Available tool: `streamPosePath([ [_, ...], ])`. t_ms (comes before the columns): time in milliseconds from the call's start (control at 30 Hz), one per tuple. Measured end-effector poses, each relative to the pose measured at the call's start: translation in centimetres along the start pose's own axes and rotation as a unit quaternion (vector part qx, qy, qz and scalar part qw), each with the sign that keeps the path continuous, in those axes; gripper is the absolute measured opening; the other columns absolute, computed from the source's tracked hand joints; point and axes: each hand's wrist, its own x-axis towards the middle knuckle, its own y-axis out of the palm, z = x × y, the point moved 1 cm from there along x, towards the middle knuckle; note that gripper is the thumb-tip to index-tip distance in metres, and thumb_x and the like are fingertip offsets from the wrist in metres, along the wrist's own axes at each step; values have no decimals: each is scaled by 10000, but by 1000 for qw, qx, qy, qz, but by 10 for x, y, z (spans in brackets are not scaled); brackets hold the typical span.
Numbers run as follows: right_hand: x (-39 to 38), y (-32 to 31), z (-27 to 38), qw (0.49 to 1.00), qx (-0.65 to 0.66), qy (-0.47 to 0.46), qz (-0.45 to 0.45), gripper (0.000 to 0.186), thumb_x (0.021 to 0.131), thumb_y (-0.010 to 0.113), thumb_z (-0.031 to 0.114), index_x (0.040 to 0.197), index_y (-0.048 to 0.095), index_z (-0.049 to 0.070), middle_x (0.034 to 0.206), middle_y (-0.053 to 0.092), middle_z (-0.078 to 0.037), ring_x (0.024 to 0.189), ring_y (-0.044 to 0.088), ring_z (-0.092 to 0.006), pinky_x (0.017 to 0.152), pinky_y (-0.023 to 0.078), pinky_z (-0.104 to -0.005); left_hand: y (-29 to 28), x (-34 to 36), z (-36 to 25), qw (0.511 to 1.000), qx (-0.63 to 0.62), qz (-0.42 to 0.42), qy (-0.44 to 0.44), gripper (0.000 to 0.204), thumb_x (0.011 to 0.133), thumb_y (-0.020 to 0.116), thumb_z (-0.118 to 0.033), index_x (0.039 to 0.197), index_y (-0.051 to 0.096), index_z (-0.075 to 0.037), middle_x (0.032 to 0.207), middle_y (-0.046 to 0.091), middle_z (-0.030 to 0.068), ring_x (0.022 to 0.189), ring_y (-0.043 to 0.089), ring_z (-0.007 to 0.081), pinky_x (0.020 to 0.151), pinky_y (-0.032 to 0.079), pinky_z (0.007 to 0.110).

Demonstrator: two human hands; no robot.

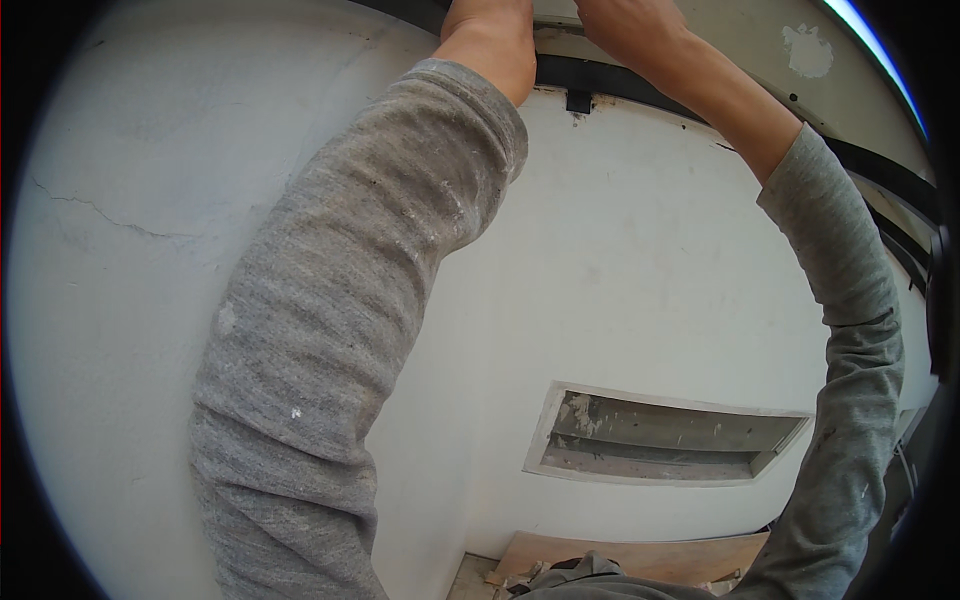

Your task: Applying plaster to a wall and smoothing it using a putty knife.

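Both arms reach up in grey, paint-flecked sleeves. My left hand (487,30) is at the top edge, in front of a dark curved-looking strip (610,80) that runs below a beige panel (760,50). My right hand (625,20) is raised to the right of it, over the panel near the top edge. The fingers of both hands are cut off by the frame, so what they touch or hold is hidden. The panel has a white patch (806,50), and a small black tab (578,101) hangs from the strip.
A white wall with a crack (120,215) fills the left. Below the strip another white wall (640,250) has a recessed rectangular opening (665,435) with stained inner surfaces. A wooden board (630,550) lies at the bottom. Dark fittings (938,300) line the right edge.
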Motion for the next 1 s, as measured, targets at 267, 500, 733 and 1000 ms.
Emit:
streamPosePath([
  [267,18,-19,18,985,77,134,78,172,828,545,42,924,629,-75,894,677,-242,849,681,-378,719,557,-429,4,6,-5,1000,-20,16,15,392,939,479,-286,1264,606,-107,1300,588,77,1244,505,239,1020,312,412],
  [500,12,-8,35,992,8,82,93,212,831,609,95,1001,621,-32,950,681,-222,902,681,-343,737,557,-397,0,5,-3,999,-3,39,19,398,955,455,-288,1284,591,-112,1330,569,64,1264,488,245,1047,284,438],
  [733,24,-15,3,973,96,187,95,223,828,617,128,885,652,-85,895,660,-291,854,677,-387,723,553,-438,1,0,-3,1000,-26,-6,13,399,944,478,-296,1279,599,-118,1317,579,58,1265,487,234,1038,288,431],
  [1000,19,-5,-6,975,109,175,85,234,829,583,132,838,666,-87,872,643,-323,819,669,-420,704,547,-469,-3,-5,3,1000,-3,16,23,429,940,499,-315,1300,577,-96,1350,554,73,1275,477,240,1045,292,419],
])
